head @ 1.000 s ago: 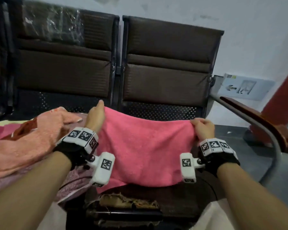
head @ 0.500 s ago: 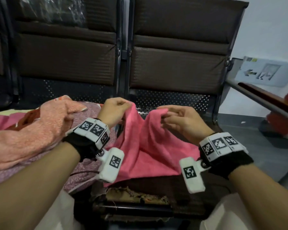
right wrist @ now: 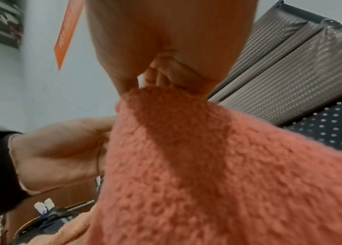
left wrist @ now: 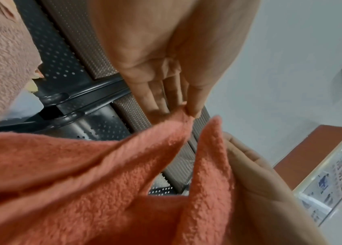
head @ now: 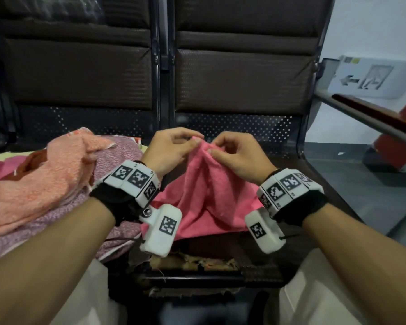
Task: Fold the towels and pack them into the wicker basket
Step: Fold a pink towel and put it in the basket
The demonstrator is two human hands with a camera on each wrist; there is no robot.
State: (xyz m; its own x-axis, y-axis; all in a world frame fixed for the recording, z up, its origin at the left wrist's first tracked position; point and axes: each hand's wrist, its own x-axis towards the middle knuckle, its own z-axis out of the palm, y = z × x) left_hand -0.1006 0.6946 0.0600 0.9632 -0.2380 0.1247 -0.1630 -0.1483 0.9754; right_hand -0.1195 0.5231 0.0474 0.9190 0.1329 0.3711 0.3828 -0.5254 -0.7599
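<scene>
From the head view we see both hands raised over the dark seat (head: 298,170), the left hand (head: 171,148) and right hand (head: 238,154) nearly touching, each pinching a top corner of the pink towel (head: 211,198), which drapes down onto the seat. The left wrist view adds detail — thumb and fingers (left wrist: 161,97) clamp one corner. A peach towel (head: 33,184) lies heaped to the left.
</scene>
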